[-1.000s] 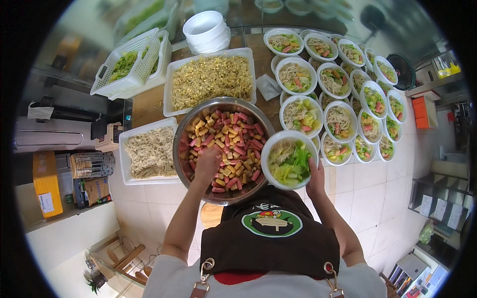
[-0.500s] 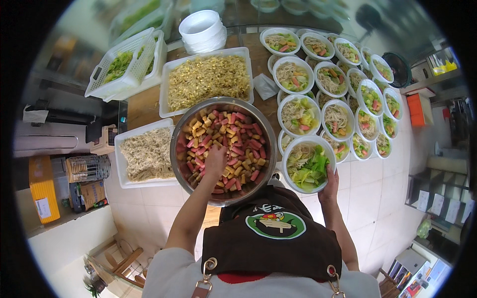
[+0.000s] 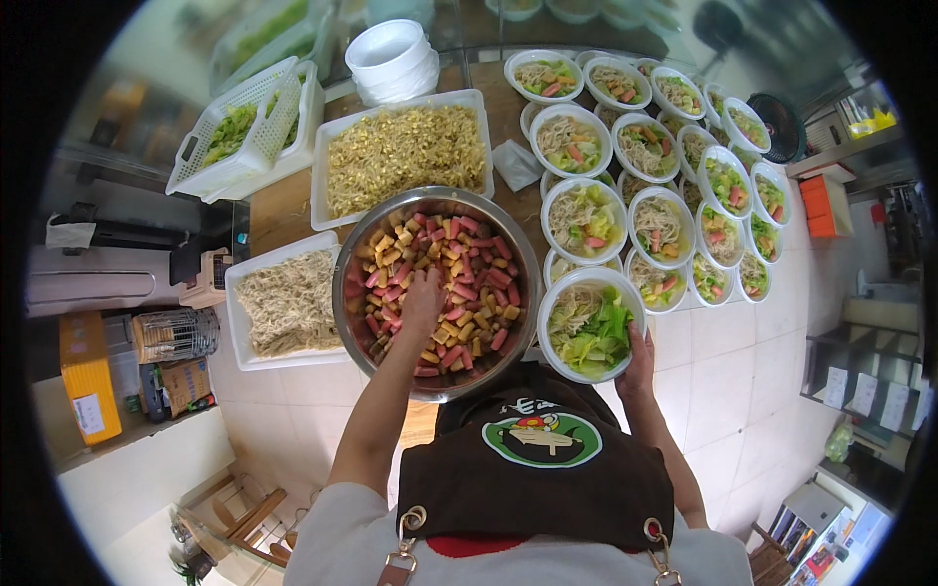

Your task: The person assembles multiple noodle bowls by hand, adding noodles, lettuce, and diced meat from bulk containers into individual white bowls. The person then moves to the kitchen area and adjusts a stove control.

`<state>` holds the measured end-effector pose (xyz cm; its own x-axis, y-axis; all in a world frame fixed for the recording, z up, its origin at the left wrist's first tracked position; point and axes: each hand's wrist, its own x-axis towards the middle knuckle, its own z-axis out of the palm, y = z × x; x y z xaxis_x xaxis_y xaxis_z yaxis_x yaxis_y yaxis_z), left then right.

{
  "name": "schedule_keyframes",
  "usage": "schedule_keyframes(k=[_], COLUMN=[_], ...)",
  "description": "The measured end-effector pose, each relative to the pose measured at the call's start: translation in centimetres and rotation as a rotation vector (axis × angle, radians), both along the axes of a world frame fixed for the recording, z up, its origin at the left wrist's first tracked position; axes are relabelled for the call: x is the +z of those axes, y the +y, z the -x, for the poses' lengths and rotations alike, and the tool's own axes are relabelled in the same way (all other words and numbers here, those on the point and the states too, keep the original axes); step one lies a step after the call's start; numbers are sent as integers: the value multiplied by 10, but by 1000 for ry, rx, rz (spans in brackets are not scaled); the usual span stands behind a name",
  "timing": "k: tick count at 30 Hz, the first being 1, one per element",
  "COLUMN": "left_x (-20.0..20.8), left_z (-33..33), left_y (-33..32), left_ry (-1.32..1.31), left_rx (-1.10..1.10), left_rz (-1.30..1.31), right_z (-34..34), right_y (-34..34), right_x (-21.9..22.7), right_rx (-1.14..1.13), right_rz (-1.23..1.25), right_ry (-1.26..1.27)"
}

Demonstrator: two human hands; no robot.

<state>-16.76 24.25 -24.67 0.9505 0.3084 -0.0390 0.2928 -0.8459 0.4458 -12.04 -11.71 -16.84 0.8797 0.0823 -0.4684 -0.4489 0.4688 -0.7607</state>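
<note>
Pink and tan pieces (image 3: 469, 293) fill the steel bowl (image 3: 437, 200); the left hand (image 3: 424, 305) dips among them, fingers partly buried, grasp unclear; the right hand (image 3: 638, 366) grasps 1 white bowl (image 3: 544, 317) of greens (image 3: 608, 327), best kept level, close by.

At right, a dark round fan (image 3: 785, 129) stands near an orange box (image 3: 823, 200).

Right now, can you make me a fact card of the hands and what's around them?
Left hand: in among pink and tan pieces in the metal bowl; grip hidden
Right hand: holding a white bowl by its side
In that bowl: leafy greens, pale strands
Beyond the metal bowl: yellow-topped sprouts in a tray; stack of white bowls
To its left: tray of pale tangles
To its right: many filled bowls, some on others
</note>
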Motion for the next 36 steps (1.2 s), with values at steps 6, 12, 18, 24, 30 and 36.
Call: schedule_keyframes(k=[6,12,18,24,30,36], left_x=[2,8,13,159,173,176], left_z=[-5,-6,-8,-47,-48,-51], left_y=[-3,17,19,-119,-216,-229], left_ry=[93,254,99,-187,-118,-88], left_rx=[157,-89,-69,-374,-498,-601], left_rz=[145,-279,-161,681,452,316], right_z=[4,6,1,-6,-14,-15], right_y=[0,-5,4,18,19,6], right_x=[12,10,13,10,10,24], right_rx=[-8,9,-66,-69,-108,-191], right_rz=[25,7,-18,-66,-94,-80], right_ry=[28,-11,-41,-70,-182,-83])
